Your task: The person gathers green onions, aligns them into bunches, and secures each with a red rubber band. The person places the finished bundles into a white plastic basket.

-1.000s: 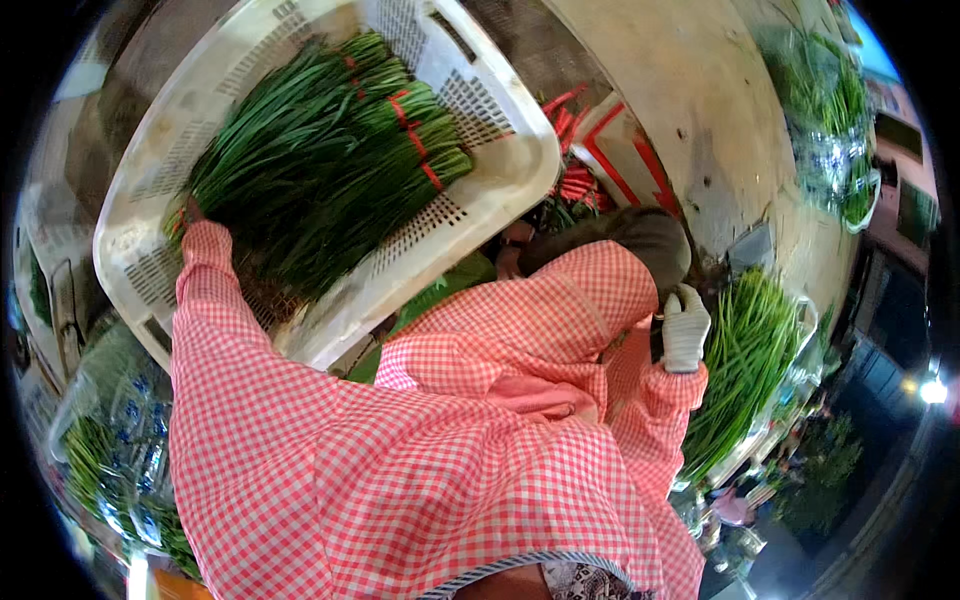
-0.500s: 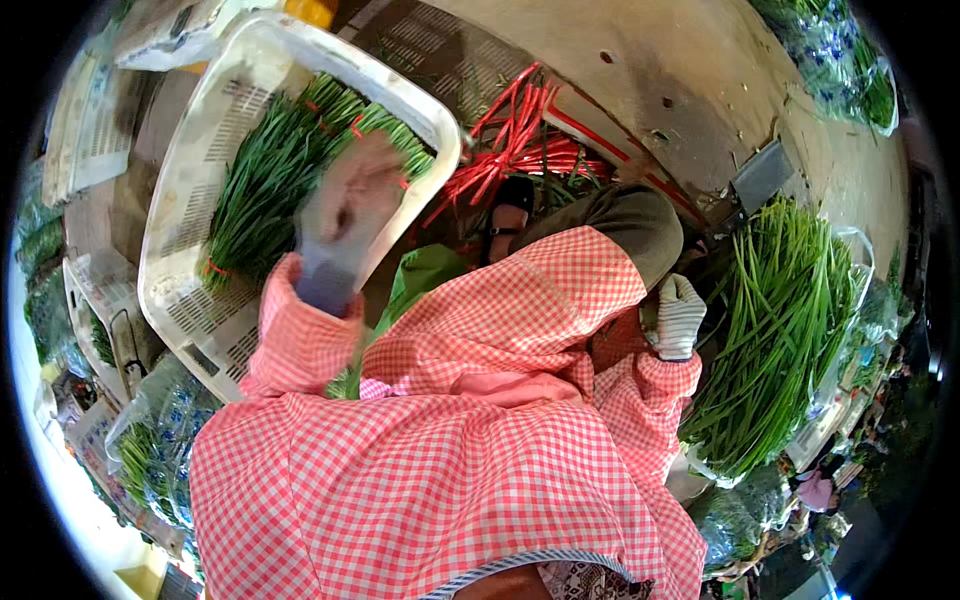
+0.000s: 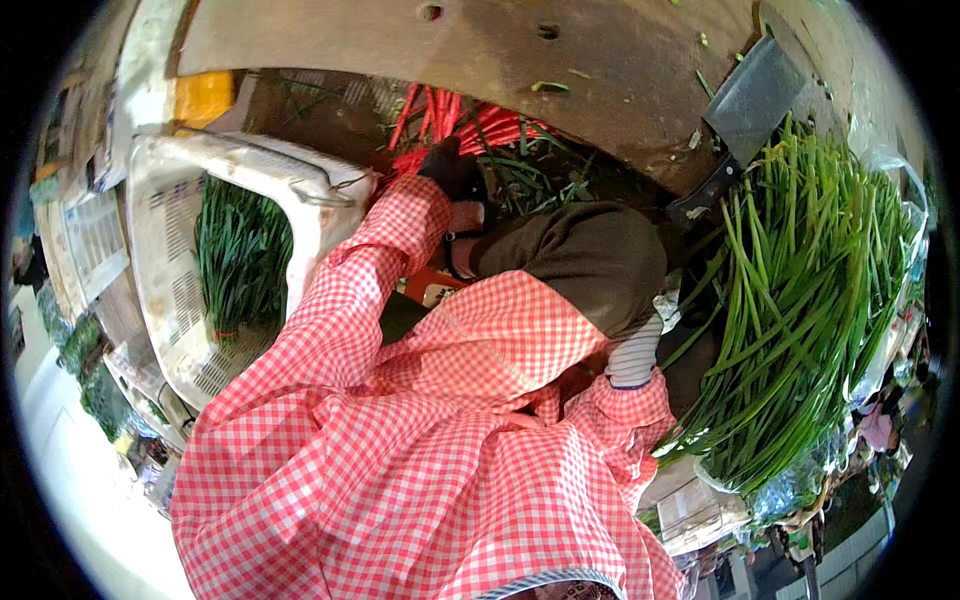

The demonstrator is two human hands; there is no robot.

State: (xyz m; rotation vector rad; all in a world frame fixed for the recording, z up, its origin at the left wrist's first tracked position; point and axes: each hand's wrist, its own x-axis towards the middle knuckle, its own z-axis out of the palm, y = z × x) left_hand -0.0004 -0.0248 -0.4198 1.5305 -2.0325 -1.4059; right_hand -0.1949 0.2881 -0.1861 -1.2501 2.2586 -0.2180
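Note:
My left arm stretches forward, and my left hand [image 3: 453,170], dark in the shade, is at a bundle of red ties [image 3: 437,115] under the board's edge. Its fingers do not show well enough to tell whether they grip a tie. My right hand [image 3: 634,357], in a striped white glove, is low beside my bent knee, its fingers mostly hidden. Near it on the right lies a big heap of long green garlic chives [image 3: 800,300]. Tied bunches of chives [image 3: 240,255] stand in the white plastic crate [image 3: 165,240] on the left.
A wooden board [image 3: 610,60] spans the front, with a cleaver [image 3: 755,95] at its right end. Clear plastic [image 3: 905,190] edges the chive heap. A yellow object [image 3: 205,98] stands behind the crate. Loose green scraps [image 3: 540,180] lie under the board.
My left hand has gone from over the chives in the crate forward and right to the red ties. My right hand stays by the knee. The view has shifted.

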